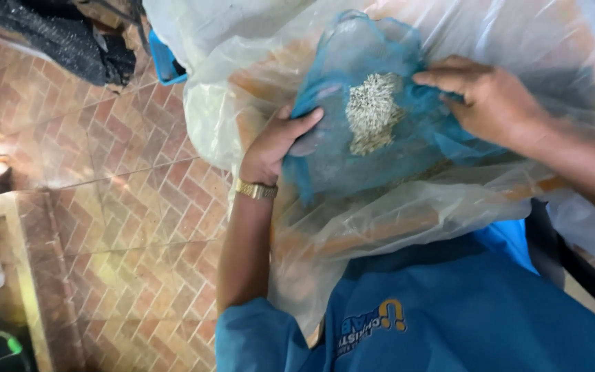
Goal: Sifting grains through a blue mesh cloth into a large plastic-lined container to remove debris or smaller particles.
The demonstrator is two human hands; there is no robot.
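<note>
Left hand (273, 148) pinching near edge of blue mesh bag (373, 138), right hand (494, 103) gripping far side, over clear plastic sheet (408, 220); uneven tug likely to spill grain pile (373, 114) onto brick floor (125, 200).

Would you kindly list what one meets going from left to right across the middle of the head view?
Brick-patterned floor → left hand with gold wristwatch → pale grains inside blue mesh bag → right hand, all over clear plastic sheet.
</note>
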